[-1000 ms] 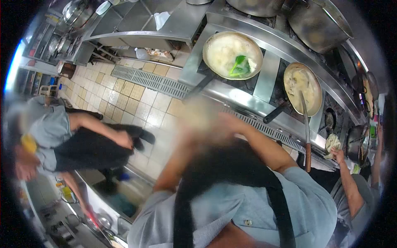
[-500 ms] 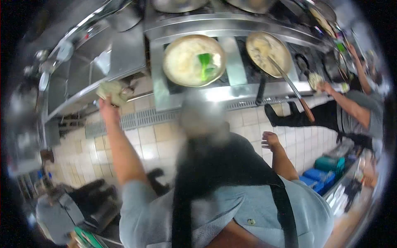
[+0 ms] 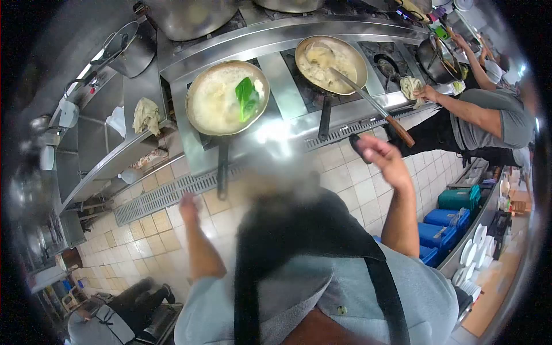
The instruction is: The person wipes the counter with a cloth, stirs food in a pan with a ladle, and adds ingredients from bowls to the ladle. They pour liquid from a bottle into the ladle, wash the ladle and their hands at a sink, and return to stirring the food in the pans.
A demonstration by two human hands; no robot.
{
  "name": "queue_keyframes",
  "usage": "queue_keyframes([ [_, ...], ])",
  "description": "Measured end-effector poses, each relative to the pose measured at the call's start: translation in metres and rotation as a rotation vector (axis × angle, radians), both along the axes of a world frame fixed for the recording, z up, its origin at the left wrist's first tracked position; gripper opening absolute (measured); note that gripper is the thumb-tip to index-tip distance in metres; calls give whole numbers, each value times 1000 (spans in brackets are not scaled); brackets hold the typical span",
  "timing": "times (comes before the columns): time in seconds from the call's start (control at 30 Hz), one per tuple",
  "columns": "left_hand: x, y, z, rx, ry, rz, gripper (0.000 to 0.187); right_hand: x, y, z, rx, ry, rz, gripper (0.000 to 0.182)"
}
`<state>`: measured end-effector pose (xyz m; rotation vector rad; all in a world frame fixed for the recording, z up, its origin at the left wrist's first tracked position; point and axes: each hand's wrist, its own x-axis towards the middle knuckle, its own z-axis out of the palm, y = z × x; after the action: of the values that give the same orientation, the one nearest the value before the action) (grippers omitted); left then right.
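My right hand (image 3: 386,162) is raised over the floor with its fingers apart and nothing in it, near the wooden handle of a ladle (image 3: 368,98). The ladle's bowl rests in a pan (image 3: 357,52) of creamy sauce with pieces in it. My left hand (image 3: 190,208), smeared by motion, is low over the floor, just left of the handle of a nearer pan (image 3: 191,118). That pan holds pale, bubbling sauce and a large green leaf (image 3: 246,99). A crumpled cloth (image 3: 146,117) lies on the counter edge, apart from my left hand.
Large pots (image 3: 190,17) stand at the back of the stove. A co-worker (image 3: 486,118) on the right touches a cloth (image 3: 410,87) at the stove's edge. Another person (image 3: 106,322) is at lower left. Blue bins (image 3: 434,233) and stacked plates (image 3: 474,247) line the right side.
My left hand has let go of the cloth, now on the counter edge, and come back towards my body. My right hand has risen towards the ladle handle. The view has shifted.
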<state>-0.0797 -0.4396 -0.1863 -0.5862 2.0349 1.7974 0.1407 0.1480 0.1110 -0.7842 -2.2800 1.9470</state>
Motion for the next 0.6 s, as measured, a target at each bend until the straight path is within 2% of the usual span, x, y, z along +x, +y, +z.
queue_keyframes([
  [0.03,42,2,-28,85,-7,66,38,-4,16,16,54,15,-35,43],
  [0.07,83,4,-46,-19,-117,4,37,-4,43,17,203,91,1,43],
  [0.13,160,10,-67,-271,-328,-236,37,-8,91,23,220,0,-52,43],
  [0.23,257,31,-64,-428,-483,-542,36,-9,136,21,128,-60,-73,42],
  [0.3,284,63,-52,-428,-494,-585,36,-14,178,-1,308,-158,125,43],
  [0.37,286,100,-44,-404,-460,-544,36,-23,196,-24,16,-248,115,45],
  [0.43,280,134,-40,-371,-402,-456,37,-32,189,-39,-398,-203,100,46],
  [0.5,275,157,-39,-336,-330,-353,36,-43,157,-32,-608,-163,12,44],
  [0.57,267,170,-46,-283,-255,-313,37,-48,151,-51,-780,-96,65,41],
  [0.6,263,175,-40,-269,-245,-316,39,-52,135,-45,-781,-92,-19,38],
])
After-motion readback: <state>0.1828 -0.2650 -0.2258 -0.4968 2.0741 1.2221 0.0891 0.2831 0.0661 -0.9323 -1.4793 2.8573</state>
